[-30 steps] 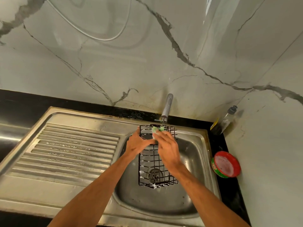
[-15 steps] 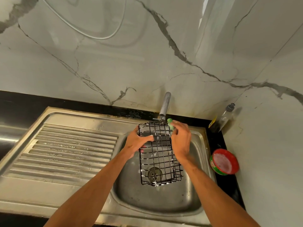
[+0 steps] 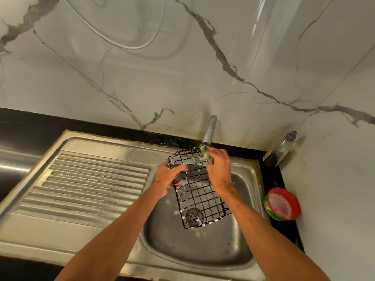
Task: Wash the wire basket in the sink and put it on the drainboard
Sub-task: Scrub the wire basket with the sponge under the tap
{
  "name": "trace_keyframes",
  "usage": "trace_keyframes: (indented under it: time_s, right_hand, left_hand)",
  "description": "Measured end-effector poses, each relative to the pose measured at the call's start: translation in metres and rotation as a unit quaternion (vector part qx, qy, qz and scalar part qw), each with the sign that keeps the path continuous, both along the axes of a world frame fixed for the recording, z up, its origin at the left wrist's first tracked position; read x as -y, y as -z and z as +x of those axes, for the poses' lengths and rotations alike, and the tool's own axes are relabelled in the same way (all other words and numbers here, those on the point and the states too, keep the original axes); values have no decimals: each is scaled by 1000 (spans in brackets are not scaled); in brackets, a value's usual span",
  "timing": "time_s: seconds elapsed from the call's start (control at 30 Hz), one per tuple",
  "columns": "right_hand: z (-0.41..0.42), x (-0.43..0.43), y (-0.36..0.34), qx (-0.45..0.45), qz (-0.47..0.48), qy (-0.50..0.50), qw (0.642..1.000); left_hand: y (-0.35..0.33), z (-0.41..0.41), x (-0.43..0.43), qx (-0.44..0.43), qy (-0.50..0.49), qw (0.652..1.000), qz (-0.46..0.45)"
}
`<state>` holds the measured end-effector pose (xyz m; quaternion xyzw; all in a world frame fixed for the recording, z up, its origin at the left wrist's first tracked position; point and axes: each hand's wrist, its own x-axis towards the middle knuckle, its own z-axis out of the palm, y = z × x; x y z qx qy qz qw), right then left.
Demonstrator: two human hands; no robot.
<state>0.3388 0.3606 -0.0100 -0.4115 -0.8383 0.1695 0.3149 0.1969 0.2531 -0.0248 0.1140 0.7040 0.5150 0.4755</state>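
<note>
A black wire basket (image 3: 199, 191) with soap suds on its wires hangs tilted over the steel sink bowl (image 3: 241, 236), its far end up near the tap. My left hand (image 3: 169, 178) grips the basket's left rim. My right hand (image 3: 220, 171) holds a green scrub pad (image 3: 206, 154) pressed against the basket's far right corner. The ribbed drainboard (image 3: 91, 185) lies to the left of the bowl, wet and bare.
A grey tap spout (image 3: 210, 129) sticks out of the marble wall just above the basket. On the black counter at right stand a red and green tub of dish soap (image 3: 283, 203) and a clear bottle (image 3: 284, 148). A white hose loops on the wall.
My right hand has slid with the pad from the basket's far middle to its far right corner. The basket has turned, its near end swinging right.
</note>
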Motion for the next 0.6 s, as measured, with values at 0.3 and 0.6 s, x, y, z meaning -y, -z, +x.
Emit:
trace_keyframes:
  time_s: [0.3,0.6]
  right_hand:
    - [3,1,3,2,-13,-6,1000]
    - [-1,21,11,-4,-19,-46,999]
  left_hand:
    - [11,-18,3,34,-51,998,9]
    - [6,-16,-2,26,-66,997,20]
